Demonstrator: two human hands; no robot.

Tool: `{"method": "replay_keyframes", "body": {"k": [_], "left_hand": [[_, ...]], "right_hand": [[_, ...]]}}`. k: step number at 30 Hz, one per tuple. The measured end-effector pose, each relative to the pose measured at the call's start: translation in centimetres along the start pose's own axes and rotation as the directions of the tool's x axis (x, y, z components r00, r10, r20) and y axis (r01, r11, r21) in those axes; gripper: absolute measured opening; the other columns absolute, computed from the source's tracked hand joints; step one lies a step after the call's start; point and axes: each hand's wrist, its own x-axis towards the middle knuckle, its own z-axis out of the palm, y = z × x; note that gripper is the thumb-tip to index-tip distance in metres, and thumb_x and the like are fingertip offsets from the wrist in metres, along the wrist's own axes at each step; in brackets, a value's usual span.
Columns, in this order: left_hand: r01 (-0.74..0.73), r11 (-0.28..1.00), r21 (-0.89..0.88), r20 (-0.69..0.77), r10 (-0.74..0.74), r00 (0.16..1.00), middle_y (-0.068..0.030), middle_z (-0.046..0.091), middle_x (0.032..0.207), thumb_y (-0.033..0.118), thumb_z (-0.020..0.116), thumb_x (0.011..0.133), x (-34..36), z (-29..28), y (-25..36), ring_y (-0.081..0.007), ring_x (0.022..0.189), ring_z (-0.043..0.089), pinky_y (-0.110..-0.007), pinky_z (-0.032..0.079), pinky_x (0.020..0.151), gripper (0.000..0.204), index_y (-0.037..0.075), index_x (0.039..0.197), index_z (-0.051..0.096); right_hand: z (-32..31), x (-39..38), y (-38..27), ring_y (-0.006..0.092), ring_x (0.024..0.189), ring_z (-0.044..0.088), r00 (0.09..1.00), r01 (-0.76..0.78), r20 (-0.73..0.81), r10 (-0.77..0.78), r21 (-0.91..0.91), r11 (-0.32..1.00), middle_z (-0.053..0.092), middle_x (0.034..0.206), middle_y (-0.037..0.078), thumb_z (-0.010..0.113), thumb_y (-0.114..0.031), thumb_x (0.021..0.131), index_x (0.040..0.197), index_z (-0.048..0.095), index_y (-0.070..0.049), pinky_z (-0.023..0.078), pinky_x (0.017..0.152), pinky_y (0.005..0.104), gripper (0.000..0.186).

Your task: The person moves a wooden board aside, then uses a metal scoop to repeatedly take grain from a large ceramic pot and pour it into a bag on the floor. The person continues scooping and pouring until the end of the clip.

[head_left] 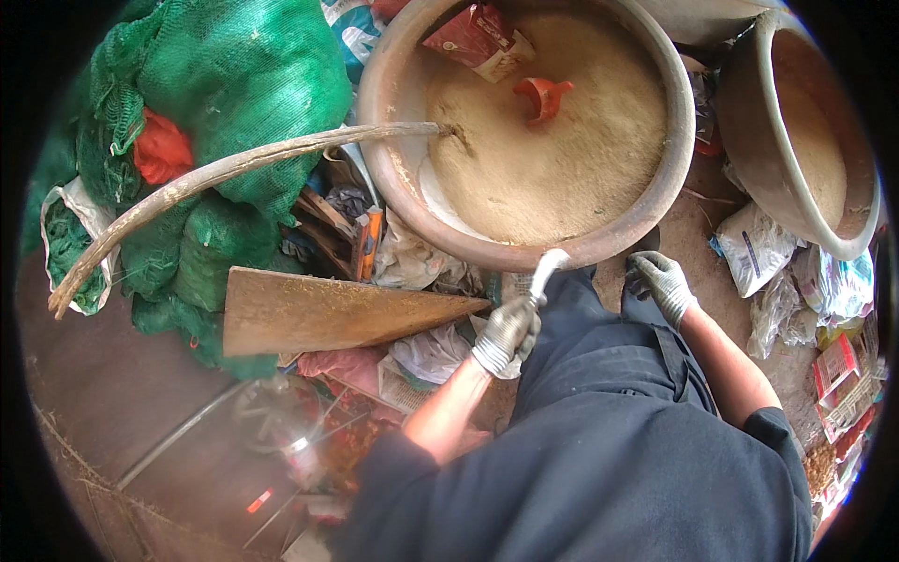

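In a grey work glove, my left hand (pixel 508 334) is closed round a narrow white object (pixel 546 272), whose curved end sticks up by the near rim of a large clay pot (pixel 375 80). What the object is I cannot make out. My right hand (pixel 661 284), gloved too, is beside my leg just outside the same rim. Its fingers are curled in, and whatever they may hold is hidden. Tan, grainy powder (pixel 571 178) fills much of the pot. On the powder lie an orange-red plastic scoop (pixel 541 98) and a torn red packet (pixel 476 39).
A long bent stick (pixel 243 155) reaches from the left into the pot. Green mesh sacks (pixel 248 94) pile up at the far left, above a wooden board (pixel 337 314). A second clay pot (pixel 777 122) leans at right, near plastic bags (pixel 754 248) and red-and-white packages (pixel 838 379).
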Motion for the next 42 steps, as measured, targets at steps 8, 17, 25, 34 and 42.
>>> {"method": "replay_keyframes", "body": {"k": [8,17,25,34,42], "left_hand": [[0.037,0.808,-0.589,-0.030,-0.068,0.997,0.0057,0.045,0.064,0.033,0.057,0.099,5.3,-16.8,-0.5,-0.0070,0.045,0.037,-0.025,0.031,0.040,0.031,0.007,0.116,0.056],[0.519,-0.315,0.794,-0.010,0.849,0.529,-0.0185,0.067,0.094,0.023,0.049,0.098,4.3,-23.0,14.8,-0.0294,0.081,0.069,-0.045,0.054,0.070,0.026,0.011,0.117,0.063],[-0.099,-0.092,0.991,0.127,0.385,0.914,-0.0188,0.067,0.102,0.021,0.046,0.101,3.4,-13.5,1.7,-0.0314,0.089,0.067,-0.037,0.055,0.077,0.035,0.008,0.131,0.056],[0.285,0.681,-0.675,0.368,-0.024,0.929,0.0043,0.051,0.068,0.025,0.064,0.096,3.4,-8.8,-3.0,-0.0061,0.044,0.036,-0.023,0.028,0.039,0.026,0.006,0.113,0.059],[-0.116,0.613,0.781,-0.493,0.721,0.487,-0.0159,0.067,0.082,0.034,0.054,0.098,4.9,-29.1,12.3,-0.0276,0.069,0.063,-0.042,0.050,0.060,0.029,0.008,0.097,0.067]], "right_hand": [[-3.6,1.0,1.2,0.0146,0.063,0.062,0.999,0.045,0.025,-0.043,-0.086,0.995,0.071,0.090,0.008,0.055,-0.027,0.100,0.119,0.063,-0.003,0.049,0.055,0.0283,0.031],[-3.1,-1.4,0.4,0.0147,0.066,0.063,0.973,0.065,-0.220,-0.064,0.000,0.998,0.071,0.090,0.009,0.055,-0.027,0.101,0.118,0.063,-0.004,0.050,0.056,0.0269,0.030],[9.9,-5.7,3.6,0.0157,0.069,0.064,0.999,-0.006,-0.038,0.006,0.008,1.000,0.070,0.092,0.010,0.055,-0.023,0.101,0.118,0.063,-0.001,0.052,0.059,0.0290,0.029],[4.0,-4.5,9.6,0.0126,0.062,0.060,0.973,0.024,-0.231,-0.011,0.053,0.998,0.070,0.085,0.008,0.056,-0.023,0.100,0.116,0.066,-0.002,0.048,0.056,0.0265,0.028],[3.2,-5.0,6.8,0.0133,0.062,0.060,0.970,0.095,-0.233,-0.069,0.100,0.990,0.069,0.084,0.007,0.056,-0.023,0.100,0.116,0.065,-0.004,0.048,0.057,0.0272,0.027]]}}
